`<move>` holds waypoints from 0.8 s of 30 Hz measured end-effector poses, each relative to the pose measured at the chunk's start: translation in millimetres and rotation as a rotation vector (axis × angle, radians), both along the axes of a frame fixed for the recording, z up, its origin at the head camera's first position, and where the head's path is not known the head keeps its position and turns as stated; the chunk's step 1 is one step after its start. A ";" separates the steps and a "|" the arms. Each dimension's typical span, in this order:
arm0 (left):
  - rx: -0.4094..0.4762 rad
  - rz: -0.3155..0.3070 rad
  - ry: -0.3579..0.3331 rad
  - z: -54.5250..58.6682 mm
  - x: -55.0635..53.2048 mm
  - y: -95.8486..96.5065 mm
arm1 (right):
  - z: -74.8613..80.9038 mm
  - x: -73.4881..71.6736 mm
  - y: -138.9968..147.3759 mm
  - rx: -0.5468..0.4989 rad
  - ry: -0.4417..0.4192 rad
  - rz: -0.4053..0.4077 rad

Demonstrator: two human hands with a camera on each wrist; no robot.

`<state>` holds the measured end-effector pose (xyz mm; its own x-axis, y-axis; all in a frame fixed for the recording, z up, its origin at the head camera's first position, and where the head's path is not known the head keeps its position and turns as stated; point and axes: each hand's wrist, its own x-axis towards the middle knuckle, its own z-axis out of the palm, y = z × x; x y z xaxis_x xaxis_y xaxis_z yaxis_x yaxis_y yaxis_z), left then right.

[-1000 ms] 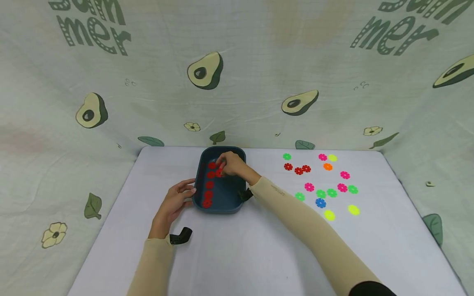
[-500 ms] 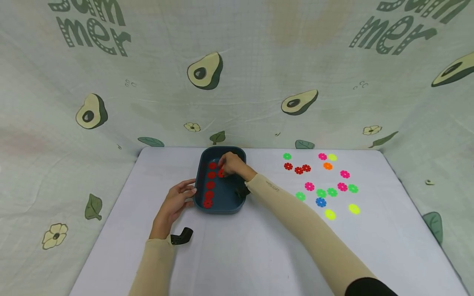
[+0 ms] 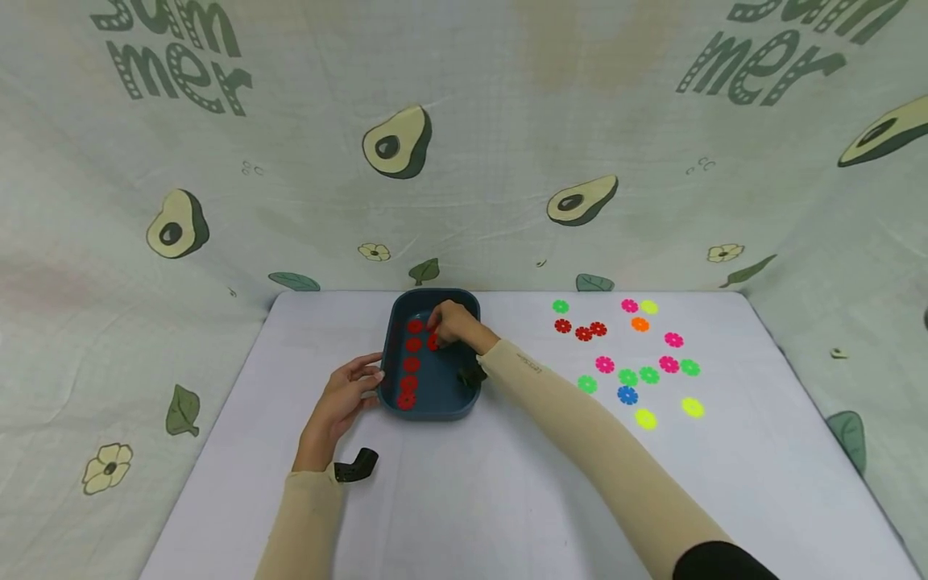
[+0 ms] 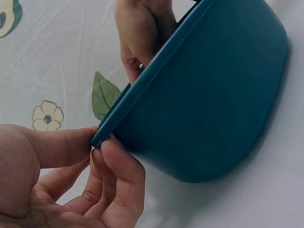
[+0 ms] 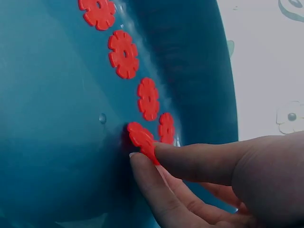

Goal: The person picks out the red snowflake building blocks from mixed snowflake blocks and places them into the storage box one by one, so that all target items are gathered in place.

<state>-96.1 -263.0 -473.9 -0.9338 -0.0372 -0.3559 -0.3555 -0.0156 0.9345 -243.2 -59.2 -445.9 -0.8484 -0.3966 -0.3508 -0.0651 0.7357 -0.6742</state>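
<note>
A dark teal plastic tub [image 3: 453, 399] stands on the white table. My left hand [image 3: 346, 396] pinches its left rim between thumb and fingers, as the left wrist view shows close up. Down inside the tub, my right hand [image 3: 457, 322] pinches a red notched plastic disc [image 5: 142, 140] between thumb and index finger; the disc is tilted against the tub floor. Several more red discs [image 5: 124, 54] lie flat in a row along the tub's left side. The other fingers of my right hand are partly hidden behind the thumb and index finger.
To the right on the table [image 3: 536, 499] lie scattered discs: three dark red discs [image 3: 583, 333], several green discs [image 3: 627, 377], pink discs [image 3: 605, 365], yellow discs [image 3: 693, 407], an orange disc [image 3: 640, 325] and a blue disc [image 3: 627, 395]. A printed cloth [image 3: 478, 145] hangs behind.
My right hand has shifted slightly to the right inside the tub with the red disc, then stayed there. My left hand has kept its place at the rim.
</note>
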 end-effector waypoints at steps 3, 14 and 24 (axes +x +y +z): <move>-0.009 -0.009 -0.004 -0.1 0.0 1.4 | 2.7 2.3 4.2 0.021 0.016 0.005; -0.037 -0.016 -0.022 1.3 0.7 -0.1 | 25.7 32.8 57.4 -0.178 0.132 0.106; -0.038 -0.035 -0.020 1.1 0.2 -2.6 | 22.3 62.1 132.3 -0.356 0.206 -0.018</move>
